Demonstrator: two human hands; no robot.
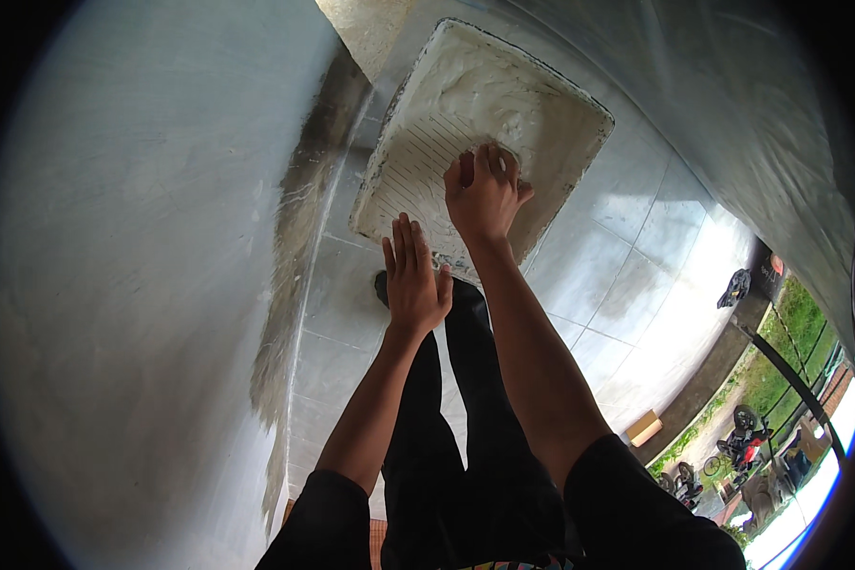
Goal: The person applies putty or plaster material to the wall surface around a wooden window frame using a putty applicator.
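A large rectangular paint tray (579, 169) lies on the floor before me, its rim crusted. Thick off-white plaster or paint (475, 81) fills its far part, and rows of ridges show on the left side. My right hand (486, 195) is over the middle of the tray with fingers curled round a dark red handle-like piece (466, 169); the rest of what it grips is hidden. My left hand (414, 285) is at the tray's near edge, palm down, fingers stretched out, holding nothing. Whether it touches the rim I cannot tell.
A grey-white smeared wall (152, 237) rises at the left, with a rough darker strip along its foot. Pale tiles (598, 256) cover the floor. Another smooth grey surface (731, 95) curves in at upper right. Beyond the floor's edge are a tan block (644, 428), motorcycles (746, 442) and grass.
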